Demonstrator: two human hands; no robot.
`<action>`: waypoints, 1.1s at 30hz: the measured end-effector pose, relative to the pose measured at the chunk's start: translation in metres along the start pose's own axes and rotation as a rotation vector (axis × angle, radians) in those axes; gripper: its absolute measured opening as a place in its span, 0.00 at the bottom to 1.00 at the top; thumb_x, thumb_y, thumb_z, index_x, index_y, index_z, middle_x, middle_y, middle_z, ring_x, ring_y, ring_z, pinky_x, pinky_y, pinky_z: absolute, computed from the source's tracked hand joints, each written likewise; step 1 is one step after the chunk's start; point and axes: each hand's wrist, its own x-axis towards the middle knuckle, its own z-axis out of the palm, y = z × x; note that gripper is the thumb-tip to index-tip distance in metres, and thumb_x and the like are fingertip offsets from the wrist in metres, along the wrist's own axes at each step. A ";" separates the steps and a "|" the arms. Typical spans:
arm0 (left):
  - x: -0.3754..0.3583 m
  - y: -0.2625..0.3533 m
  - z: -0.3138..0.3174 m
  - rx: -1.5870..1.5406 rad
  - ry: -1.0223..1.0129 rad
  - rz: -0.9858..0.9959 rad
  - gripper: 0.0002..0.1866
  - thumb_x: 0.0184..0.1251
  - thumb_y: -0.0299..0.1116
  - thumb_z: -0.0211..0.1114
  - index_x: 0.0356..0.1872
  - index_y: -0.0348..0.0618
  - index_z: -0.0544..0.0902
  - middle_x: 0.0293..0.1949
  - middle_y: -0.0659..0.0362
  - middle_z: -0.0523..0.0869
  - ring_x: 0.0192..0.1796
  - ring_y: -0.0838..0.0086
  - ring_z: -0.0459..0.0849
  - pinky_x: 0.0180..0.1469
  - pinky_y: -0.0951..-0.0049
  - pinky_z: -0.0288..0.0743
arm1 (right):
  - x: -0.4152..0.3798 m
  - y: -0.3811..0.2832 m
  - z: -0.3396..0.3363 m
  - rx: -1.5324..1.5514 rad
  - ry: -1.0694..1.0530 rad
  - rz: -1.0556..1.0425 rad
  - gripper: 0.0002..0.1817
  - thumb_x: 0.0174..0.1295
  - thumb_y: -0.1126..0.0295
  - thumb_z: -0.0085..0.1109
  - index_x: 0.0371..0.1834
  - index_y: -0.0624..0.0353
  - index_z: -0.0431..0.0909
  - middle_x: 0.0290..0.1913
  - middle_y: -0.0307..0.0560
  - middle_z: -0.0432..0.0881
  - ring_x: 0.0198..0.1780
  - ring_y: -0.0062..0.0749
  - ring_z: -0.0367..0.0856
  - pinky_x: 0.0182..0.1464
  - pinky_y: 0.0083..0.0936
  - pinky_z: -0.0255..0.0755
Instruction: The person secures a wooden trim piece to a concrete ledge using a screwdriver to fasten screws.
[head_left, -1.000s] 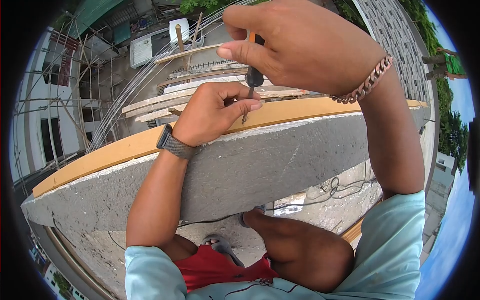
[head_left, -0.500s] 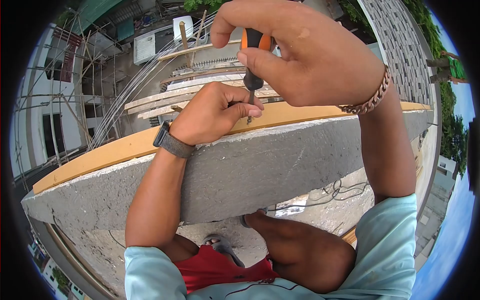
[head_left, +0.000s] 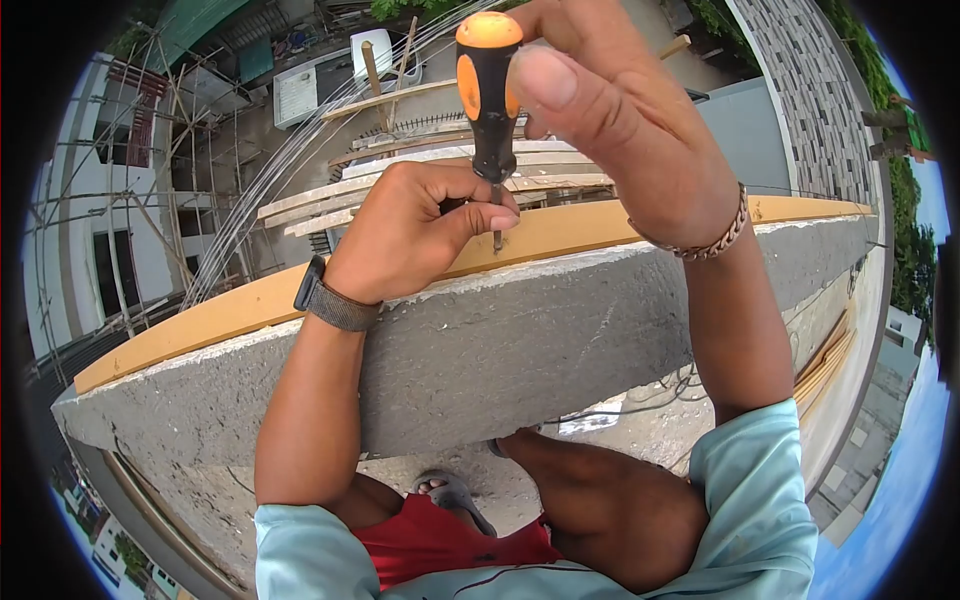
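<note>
An orange and black screwdriver (head_left: 490,115) stands upright, its shaft pointing down to a screw (head_left: 497,242) at the edge of a long tan wooden board (head_left: 230,308). The board lies along the top of a grey concrete wall (head_left: 530,345). My left hand (head_left: 415,225), with a watch at the wrist, pinches the shaft between thumb and fingers just above the board. At the handle's right side is my right hand (head_left: 620,110), its thumb against or close to the grip and its fingers curled loosely apart behind.
Beyond the wall, lower down, lie stacked planks (head_left: 350,190) and long thin rods (head_left: 240,220). Bamboo scaffolding (head_left: 110,200) stands at the left beside a building. A black cable (head_left: 650,400) and wooden strips (head_left: 828,355) lie on the near floor.
My right hand has turned and shifted from over the top of the handle to its right side, uncovering the orange cap. My left hand has stayed at the shaft.
</note>
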 end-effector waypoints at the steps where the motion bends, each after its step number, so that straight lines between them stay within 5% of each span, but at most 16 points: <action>1: 0.000 0.000 -0.001 0.000 0.005 -0.002 0.05 0.61 0.28 0.69 0.33 0.36 0.87 0.32 0.59 0.87 0.37 0.79 0.82 0.43 0.75 0.75 | -0.004 -0.003 0.001 -0.188 0.201 -0.097 0.12 0.64 0.69 0.57 0.31 0.70 0.80 0.29 0.53 0.81 0.31 0.33 0.80 0.36 0.27 0.73; 5: -0.001 0.000 -0.001 0.013 -0.006 -0.003 0.06 0.60 0.28 0.68 0.34 0.36 0.86 0.32 0.59 0.87 0.36 0.77 0.82 0.42 0.74 0.75 | -0.027 0.023 -0.027 -0.671 -0.208 0.290 0.10 0.56 0.68 0.62 0.31 0.66 0.80 0.28 0.52 0.80 0.32 0.40 0.81 0.39 0.31 0.73; 9: 0.000 0.002 0.001 0.154 -0.021 0.108 0.06 0.60 0.27 0.68 0.35 0.36 0.85 0.32 0.57 0.86 0.35 0.75 0.82 0.42 0.74 0.75 | -0.038 0.030 -0.014 -0.595 -0.411 0.480 0.11 0.53 0.69 0.64 0.34 0.65 0.81 0.30 0.51 0.80 0.32 0.44 0.80 0.39 0.34 0.73; 12: 0.001 -0.001 0.009 0.212 0.037 0.199 0.04 0.60 0.24 0.64 0.34 0.34 0.83 0.32 0.51 0.85 0.32 0.63 0.83 0.37 0.73 0.75 | -0.042 0.040 -0.015 -0.614 -0.400 0.447 0.11 0.52 0.70 0.65 0.37 0.64 0.82 0.31 0.51 0.80 0.33 0.46 0.80 0.40 0.35 0.73; 16: 0.001 0.000 0.012 0.069 0.149 0.198 0.05 0.62 0.24 0.63 0.36 0.34 0.82 0.34 0.51 0.85 0.33 0.67 0.84 0.38 0.72 0.76 | -0.047 0.057 -0.014 -0.563 -0.365 0.265 0.10 0.53 0.70 0.66 0.37 0.62 0.83 0.31 0.51 0.79 0.36 0.46 0.80 0.41 0.36 0.73; 19: -0.001 0.008 0.002 -0.091 0.180 0.099 0.09 0.68 0.26 0.61 0.44 0.34 0.83 0.34 0.58 0.84 0.37 0.80 0.80 0.40 0.79 0.74 | -0.050 0.062 -0.013 -0.533 -0.340 0.156 0.09 0.53 0.71 0.65 0.37 0.60 0.83 0.33 0.50 0.79 0.38 0.45 0.80 0.41 0.37 0.72; 23: -0.003 -0.004 0.000 0.050 0.137 0.136 0.09 0.68 0.27 0.61 0.44 0.33 0.83 0.35 0.57 0.84 0.37 0.79 0.80 0.41 0.78 0.75 | -0.053 0.061 -0.009 -0.586 -0.345 0.160 0.07 0.55 0.71 0.63 0.36 0.60 0.83 0.35 0.48 0.78 0.38 0.46 0.79 0.41 0.38 0.73; 25: -0.004 -0.006 0.002 0.066 0.209 0.178 0.05 0.64 0.25 0.63 0.32 0.33 0.80 0.36 0.55 0.86 0.31 0.76 0.77 0.36 0.77 0.73 | -0.056 0.063 -0.007 -0.594 -0.315 0.134 0.06 0.56 0.71 0.62 0.35 0.60 0.82 0.35 0.48 0.78 0.37 0.47 0.79 0.40 0.38 0.73; 33: -0.003 -0.002 -0.002 0.068 0.270 0.161 0.04 0.62 0.24 0.64 0.32 0.33 0.80 0.35 0.54 0.86 0.32 0.73 0.80 0.37 0.76 0.74 | -0.054 0.058 -0.001 -0.752 -0.334 0.168 0.09 0.58 0.66 0.61 0.28 0.60 0.78 0.32 0.47 0.75 0.34 0.47 0.79 0.37 0.41 0.73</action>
